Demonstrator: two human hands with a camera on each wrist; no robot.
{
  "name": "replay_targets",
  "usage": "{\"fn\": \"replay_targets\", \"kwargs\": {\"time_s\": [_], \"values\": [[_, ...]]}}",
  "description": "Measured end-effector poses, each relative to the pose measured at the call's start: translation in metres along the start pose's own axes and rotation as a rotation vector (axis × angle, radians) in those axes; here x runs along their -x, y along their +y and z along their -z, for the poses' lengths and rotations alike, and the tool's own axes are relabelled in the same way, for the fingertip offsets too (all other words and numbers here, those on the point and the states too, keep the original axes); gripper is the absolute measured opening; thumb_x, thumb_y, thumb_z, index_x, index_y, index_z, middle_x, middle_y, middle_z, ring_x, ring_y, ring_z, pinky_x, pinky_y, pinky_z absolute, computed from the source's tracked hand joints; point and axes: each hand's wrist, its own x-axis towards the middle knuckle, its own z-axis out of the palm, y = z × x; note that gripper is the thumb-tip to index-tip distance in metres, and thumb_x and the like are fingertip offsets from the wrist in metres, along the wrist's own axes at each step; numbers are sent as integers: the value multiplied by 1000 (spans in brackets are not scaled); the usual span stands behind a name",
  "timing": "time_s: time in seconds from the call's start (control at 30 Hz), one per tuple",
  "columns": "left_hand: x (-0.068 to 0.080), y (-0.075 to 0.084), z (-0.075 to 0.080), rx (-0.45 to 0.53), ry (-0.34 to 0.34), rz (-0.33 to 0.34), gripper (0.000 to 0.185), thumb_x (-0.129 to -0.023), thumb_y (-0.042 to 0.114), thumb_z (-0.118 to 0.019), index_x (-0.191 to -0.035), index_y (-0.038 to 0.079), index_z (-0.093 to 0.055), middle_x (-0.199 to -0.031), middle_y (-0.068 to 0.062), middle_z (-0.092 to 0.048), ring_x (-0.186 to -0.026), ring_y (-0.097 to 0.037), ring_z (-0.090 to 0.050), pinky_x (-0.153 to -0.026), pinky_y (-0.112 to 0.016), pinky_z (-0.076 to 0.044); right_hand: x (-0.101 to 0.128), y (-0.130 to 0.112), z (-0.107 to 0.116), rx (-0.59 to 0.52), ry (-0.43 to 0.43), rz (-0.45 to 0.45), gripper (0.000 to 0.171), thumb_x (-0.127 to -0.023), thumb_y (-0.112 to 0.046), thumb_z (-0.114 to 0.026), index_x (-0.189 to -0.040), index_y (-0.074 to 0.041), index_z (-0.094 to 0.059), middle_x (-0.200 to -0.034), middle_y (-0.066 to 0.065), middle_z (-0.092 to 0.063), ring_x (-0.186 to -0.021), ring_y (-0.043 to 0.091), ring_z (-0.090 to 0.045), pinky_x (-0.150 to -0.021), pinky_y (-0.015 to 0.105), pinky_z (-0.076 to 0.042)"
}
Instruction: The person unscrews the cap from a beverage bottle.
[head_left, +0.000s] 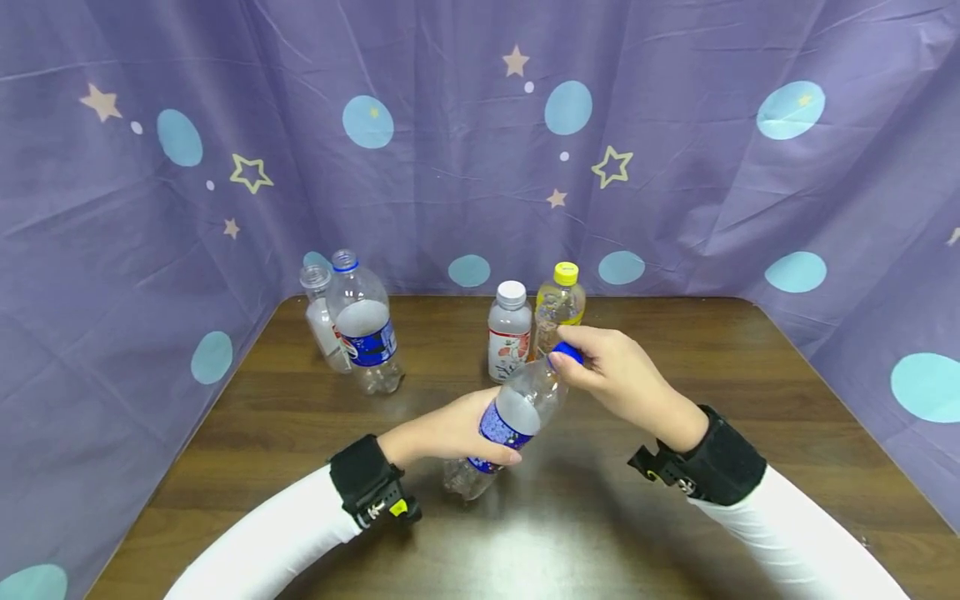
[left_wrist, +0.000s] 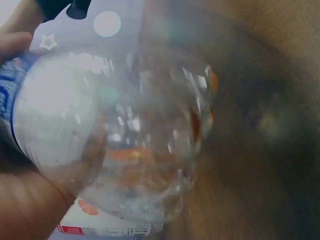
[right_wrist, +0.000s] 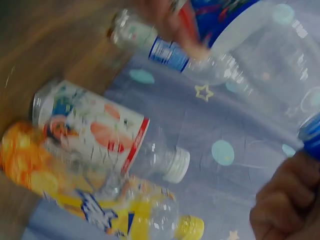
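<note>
A clear plastic bottle (head_left: 534,390) with a blue label leans to the right, in the middle of the head view. My left hand (head_left: 457,429) grips it round the label. At its top, my right hand (head_left: 618,375) pinches the blue cap (head_left: 567,352) with thumb and fingers. Close up in the left wrist view is the bottle's ridged base (left_wrist: 150,135); whether it touches the table cannot be told. The right wrist view has the blue cap (right_wrist: 312,135) at its right edge, by the curled fingers (right_wrist: 285,200).
Behind the hands stand a white-capped bottle (head_left: 510,329) and a yellow-capped bottle (head_left: 561,304). To the left are a large uncapped bottle with a blue label (head_left: 367,312) and a clear uncapped bottle (head_left: 324,329). A purple curtain (head_left: 465,167) hangs behind the wooden table (head_left: 675,333).
</note>
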Motion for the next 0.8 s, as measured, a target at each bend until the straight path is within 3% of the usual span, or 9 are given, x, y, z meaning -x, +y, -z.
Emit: {"fn": "replay_targets", "kwargs": {"time_s": [0.07,0.17,0.33,0.53,0.67,0.8], "values": [[0,-1,0,54,-44,-11,62,-77,20,-79,-131,11,-49,-114,-3,-64,-98,-8,-62,-89,-28,-50,0,2,2,17,-12,84,27,-93,-28,-60,-75,-18,-41,-63,-8,-34,-56,3,-34,-50,21,-28],[1,-1,-1,52,-33,-16,62,-76,21,-79,-130,11,-49,-113,-2,-64,-98,-7,-62,-89,-28,-50,0,4,6,56,-49,112,26,-95,-32,-57,-79,-19,-42,-64,-9,-32,-57,2,-35,-51,21,-28],[0,0,0,-60,56,-3,63,-74,25,-80,-128,14,-50,-110,2,-65,-96,-7,-62,-87,-26,-50,2,3,10,115,-90,9,27,-95,-38,-57,-81,-20,-44,-64,-10,-34,-56,5,-37,-48,23,-27],[-2,3,0,-266,206,7,60,-69,27,-82,-119,12,-52,-99,3,-66,-87,-9,-63,-78,-25,-52,0,-4,12,148,-39,-155,35,-97,-47,-50,-76,-20,-46,-60,-8,-39,-52,8,-38,-46,27,-28],[-3,4,-1,-316,240,24,60,-68,25,-82,-118,10,-52,-97,1,-66,-85,-11,-63,-76,-27,-52,0,-4,11,158,-31,-218,36,-98,-49,-48,-76,-21,-48,-59,-8,-41,-51,10,-39,-46,28,-28],[-4,3,-1,-322,239,40,61,-68,25,-82,-119,10,-51,-97,1,-66,-86,-12,-63,-76,-28,-52,0,-1,11,100,-58,-187,25,-97,-40,-55,-82,-19,-54,-62,-8,-46,-55,9,-42,-49,27,-33]]}}
